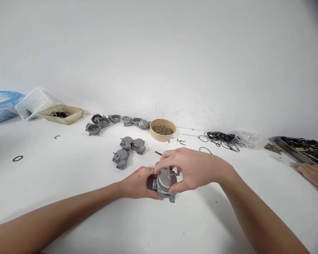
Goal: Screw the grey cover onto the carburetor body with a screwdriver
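A grey metal carburetor [166, 180] is held over the near middle of the white table, its rounded float bowl facing up. My left hand [141, 182] grips it from the left side, thumb and fingers around the body. From above and the right, my right hand [184, 169] has its fingers closed around the bowl. A brass-coloured screw shows at the bowl's near left corner. Just beyond my hands lies a thin black rod [158, 153], partly hidden. Farther left stand three more carburetors [121, 158] in a cluster.
Open float bowls [93, 128] line the wall side. A tan tub [163, 131] holds many screws. Black rubber rings [219, 138] lie right of it. At far right, another person's hand [314, 174] rests by a metal tray [288, 148]. A cream tray [69, 116] and blue basket [5, 109] stand left.
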Tool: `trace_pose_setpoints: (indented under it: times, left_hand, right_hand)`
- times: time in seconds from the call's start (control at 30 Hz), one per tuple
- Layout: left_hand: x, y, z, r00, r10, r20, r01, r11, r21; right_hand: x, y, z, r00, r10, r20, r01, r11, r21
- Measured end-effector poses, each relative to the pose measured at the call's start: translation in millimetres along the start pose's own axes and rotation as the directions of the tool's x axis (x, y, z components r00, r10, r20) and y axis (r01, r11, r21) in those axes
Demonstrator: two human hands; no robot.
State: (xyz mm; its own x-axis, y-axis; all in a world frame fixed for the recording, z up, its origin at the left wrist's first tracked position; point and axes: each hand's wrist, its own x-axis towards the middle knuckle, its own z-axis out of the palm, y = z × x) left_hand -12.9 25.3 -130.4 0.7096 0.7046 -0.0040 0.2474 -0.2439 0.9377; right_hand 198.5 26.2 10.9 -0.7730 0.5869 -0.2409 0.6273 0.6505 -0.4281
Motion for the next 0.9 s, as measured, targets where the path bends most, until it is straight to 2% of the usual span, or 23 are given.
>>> trace_pose_setpoints:
  times: [0.2, 0.43, 0.57, 0.7, 0.9]
  left_hand:
    - [0.6, 0.6, -0.5, 1.0, 0.003, 0.009, -0.003, 1.0, -0.014]
    - [1.0, 1.0, 1.4, 0.999, 0.033, 0.006, -0.033, 0.999, -0.042]
    - [2.0, -1.5, 0.2, 0.999, 0.034, 0.04, -0.025, 0.98, -0.198]
    - [5.3, 0.1, -4.7, 0.991, 0.083, 0.104, -0.034, 0.915, -0.401]
    - [7.5, 3.7, -11.9, 0.982, 0.155, 0.11, -0.104, 0.923, -0.37]
  right_hand:
    - [0.7, 0.2, 3.2, 1.0, 0.009, 0.004, -0.009, 1.0, 0.01]
    - [1.9, -2.3, 3.6, 0.992, 0.116, 0.056, -0.117, 0.993, 0.015]
    - [1.6, -1.2, 1.1, 0.987, 0.139, 0.085, -0.145, 0.987, 0.07]
    - [-0.6, 4.0, -2.9, 0.979, 0.174, 0.102, -0.185, 0.976, 0.113]
    - [-4.4, 7.4, -7.8, 0.969, 0.221, 0.111, -0.231, 0.969, 0.083]
